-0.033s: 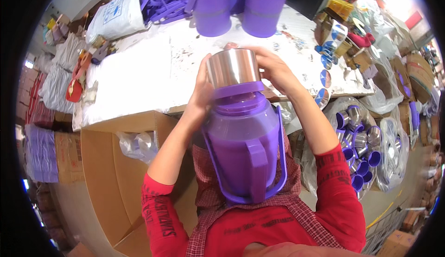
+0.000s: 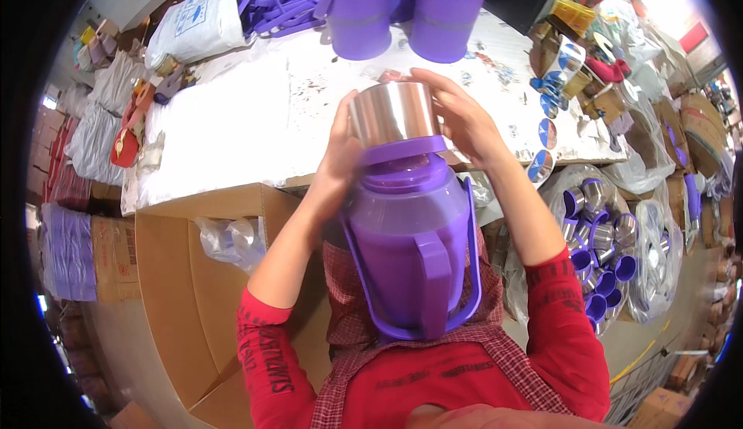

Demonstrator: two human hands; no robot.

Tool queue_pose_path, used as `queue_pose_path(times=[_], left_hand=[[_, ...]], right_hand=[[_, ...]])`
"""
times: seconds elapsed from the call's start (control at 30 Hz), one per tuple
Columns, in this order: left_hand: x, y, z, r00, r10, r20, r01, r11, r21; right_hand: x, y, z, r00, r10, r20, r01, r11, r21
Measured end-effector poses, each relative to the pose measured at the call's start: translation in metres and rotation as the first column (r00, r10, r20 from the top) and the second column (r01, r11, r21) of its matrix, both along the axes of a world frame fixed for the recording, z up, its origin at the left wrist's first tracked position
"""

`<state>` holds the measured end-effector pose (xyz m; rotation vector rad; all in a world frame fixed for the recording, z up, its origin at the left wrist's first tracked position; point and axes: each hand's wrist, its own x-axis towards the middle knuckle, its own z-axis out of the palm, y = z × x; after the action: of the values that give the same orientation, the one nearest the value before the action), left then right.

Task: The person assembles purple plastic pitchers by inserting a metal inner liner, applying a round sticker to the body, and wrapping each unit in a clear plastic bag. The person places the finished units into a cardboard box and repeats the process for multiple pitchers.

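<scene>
A purple vacuum jug (image 2: 402, 231) leans against my plaid apron, its side handle facing me and its carrying bail hanging around the lower body. At its neck sits a steel cup lid (image 2: 393, 113) with a purple rim, tilted so that a gap shows on the right. My left hand (image 2: 340, 146) wraps the left side of the cup, slightly blurred, with some fingers hidden behind it. My right hand (image 2: 468, 123) curves around the cup's right side, its index finger reaching over the far edge. No hand grips the jug's body.
Two purple jugs (image 2: 449, 18) stand at the table's far side, beside a white sack (image 2: 193, 22) of purple handles. An open carton (image 2: 178, 290) is below left. Bagged steel cups (image 2: 600, 235) lie to the right. Round stickers (image 2: 547, 133) hang along the table's right part.
The view has shifted slightly. My right index finger has lifted and stretched a little over the cup's far edge. Otherwise the jug and cup look the same.
</scene>
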<state>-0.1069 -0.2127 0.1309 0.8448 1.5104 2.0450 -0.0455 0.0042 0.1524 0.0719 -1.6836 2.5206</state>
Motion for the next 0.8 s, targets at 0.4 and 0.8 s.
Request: queue_pose_path(times=[0.4, 0.8], left_hand=[[0.001, 0.005, -0.015, 0.992, -0.015, 0.122, 0.027, 0.995, -0.098], [-0.227, -0.065, -0.091, 0.107, 0.48, -0.871, -0.992, 0.116, -0.059]], right_hand=[[0.01, -0.003, -0.033, 0.96, -0.083, -0.267, 0.166, 0.937, 0.307], [0.018, -0.016, 0.015, 0.874, -0.243, -0.42, 0.476, 0.263, 0.839]])
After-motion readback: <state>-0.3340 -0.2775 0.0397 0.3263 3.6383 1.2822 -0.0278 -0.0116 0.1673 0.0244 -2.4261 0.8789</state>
